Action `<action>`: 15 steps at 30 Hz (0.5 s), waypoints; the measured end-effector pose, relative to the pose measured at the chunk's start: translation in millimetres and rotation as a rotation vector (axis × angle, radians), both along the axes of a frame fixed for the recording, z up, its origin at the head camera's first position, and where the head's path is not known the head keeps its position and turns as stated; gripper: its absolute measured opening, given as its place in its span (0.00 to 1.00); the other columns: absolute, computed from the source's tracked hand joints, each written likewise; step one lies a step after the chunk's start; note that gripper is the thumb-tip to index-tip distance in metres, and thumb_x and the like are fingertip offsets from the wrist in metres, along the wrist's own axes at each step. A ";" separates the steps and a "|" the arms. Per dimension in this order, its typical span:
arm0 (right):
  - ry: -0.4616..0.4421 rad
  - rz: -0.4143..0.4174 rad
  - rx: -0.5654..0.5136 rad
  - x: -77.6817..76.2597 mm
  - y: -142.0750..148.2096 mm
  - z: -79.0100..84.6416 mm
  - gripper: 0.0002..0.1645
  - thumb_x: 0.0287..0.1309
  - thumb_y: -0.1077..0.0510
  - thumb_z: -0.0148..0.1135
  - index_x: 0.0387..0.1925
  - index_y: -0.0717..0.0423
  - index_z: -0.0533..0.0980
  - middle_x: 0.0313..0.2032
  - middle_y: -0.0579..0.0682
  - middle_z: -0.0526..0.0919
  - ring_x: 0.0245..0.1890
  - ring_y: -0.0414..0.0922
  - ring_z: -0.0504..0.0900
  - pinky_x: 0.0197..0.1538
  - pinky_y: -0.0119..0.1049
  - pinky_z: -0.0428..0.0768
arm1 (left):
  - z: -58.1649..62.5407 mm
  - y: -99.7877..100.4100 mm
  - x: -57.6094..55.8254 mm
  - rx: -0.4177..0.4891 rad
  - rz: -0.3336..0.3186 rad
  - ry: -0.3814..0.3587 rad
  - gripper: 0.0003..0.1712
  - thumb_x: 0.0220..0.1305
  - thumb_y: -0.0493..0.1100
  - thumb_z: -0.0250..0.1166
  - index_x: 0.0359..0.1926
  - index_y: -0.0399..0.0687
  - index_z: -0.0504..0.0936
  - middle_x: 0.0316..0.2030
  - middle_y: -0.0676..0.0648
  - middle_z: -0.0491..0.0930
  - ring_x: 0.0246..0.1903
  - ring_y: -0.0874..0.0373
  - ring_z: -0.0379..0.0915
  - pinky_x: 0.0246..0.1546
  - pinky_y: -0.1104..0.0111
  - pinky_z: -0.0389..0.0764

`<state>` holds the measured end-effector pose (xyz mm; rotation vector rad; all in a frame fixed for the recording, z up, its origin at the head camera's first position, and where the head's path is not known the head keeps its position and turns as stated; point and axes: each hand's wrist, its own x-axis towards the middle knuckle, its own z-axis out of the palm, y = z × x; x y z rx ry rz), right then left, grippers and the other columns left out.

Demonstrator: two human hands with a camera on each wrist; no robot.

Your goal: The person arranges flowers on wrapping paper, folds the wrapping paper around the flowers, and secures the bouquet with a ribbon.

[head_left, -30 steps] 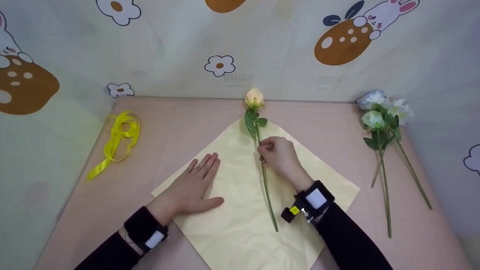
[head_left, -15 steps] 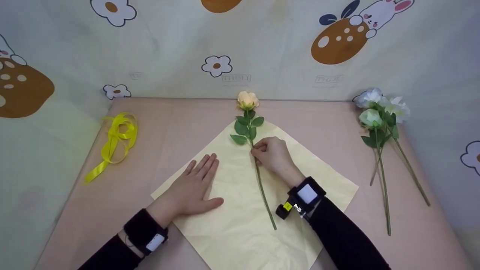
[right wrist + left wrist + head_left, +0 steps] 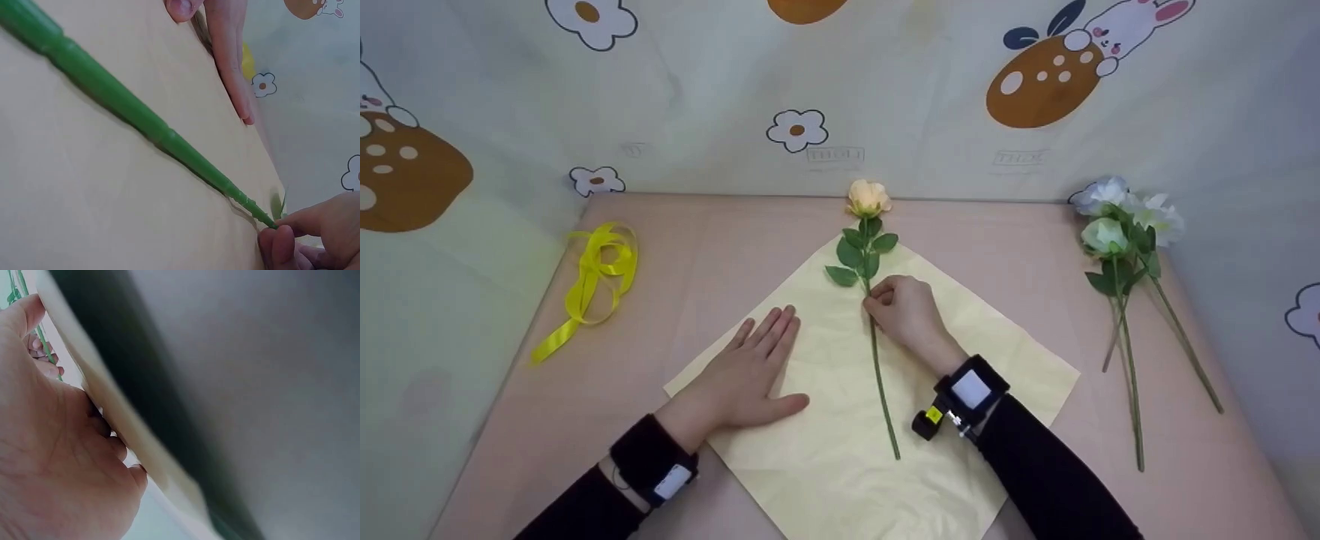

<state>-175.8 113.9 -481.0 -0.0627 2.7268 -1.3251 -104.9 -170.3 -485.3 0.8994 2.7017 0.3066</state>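
A sheet of pale yellow wrapping paper (image 3: pixel 825 442) lies cornerwise on the table. On its left part my left hand (image 3: pixel 746 379) rests flat, fingers straight and thumb spread. My right hand (image 3: pixel 911 315) pinches the green stem of a peach-coloured rose (image 3: pixel 868 198) between thumb and fingers, just below its leaves. The rose lies along the middle of the paper, its bloom past the far corner. In the right wrist view the stem (image 3: pixel 112 90) runs over the paper to the pinching fingertips (image 3: pixel 284 239). The left wrist view shows the left palm (image 3: pixel 62 455) against the paper's edge.
A loose yellow ribbon (image 3: pixel 604 270) lies at the table's left. Several more flowers, among them a pale green-white bloom (image 3: pixel 1105 236), lie at the right with their stems (image 3: pixel 1132 397) toward me. A printed cloth (image 3: pixel 697 97) stands behind the pink table (image 3: pixel 720 240).
The rose has turned so that its leaves spread out, and it shifted left, then slightly right at the bloom. Its stem end swung left. The left hand stayed put on the paper.
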 end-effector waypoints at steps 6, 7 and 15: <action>0.031 0.006 -0.003 -0.9 0.8 -4.0 0.06 0.70 0.59 0.71 0.40 0.60 0.88 0.30 0.49 0.89 0.27 0.42 0.87 0.35 0.35 0.84 | 0.2 0.3 0.3 0.010 0.018 -0.044 0.65 0.74 0.76 0.55 0.88 0.36 0.39 0.88 0.39 0.33 0.87 0.43 0.27 0.84 0.43 0.37; 0.024 0.007 -0.020 -1.0 1.0 -4.5 0.06 0.70 0.60 0.71 0.41 0.60 0.87 0.30 0.49 0.89 0.26 0.42 0.87 0.33 0.34 0.85 | 0.1 0.3 0.3 0.009 0.019 -0.043 0.65 0.74 0.76 0.55 0.88 0.36 0.39 0.88 0.39 0.33 0.87 0.44 0.27 0.84 0.44 0.37; -0.028 0.006 -0.089 -1.4 2.6 -5.6 0.07 0.70 0.61 0.72 0.42 0.63 0.86 0.30 0.51 0.88 0.23 0.42 0.88 0.27 0.31 0.83 | -1.7 0.0 0.0 0.007 0.010 -0.019 0.65 0.74 0.75 0.55 0.87 0.34 0.40 0.88 0.38 0.35 0.87 0.43 0.29 0.84 0.43 0.38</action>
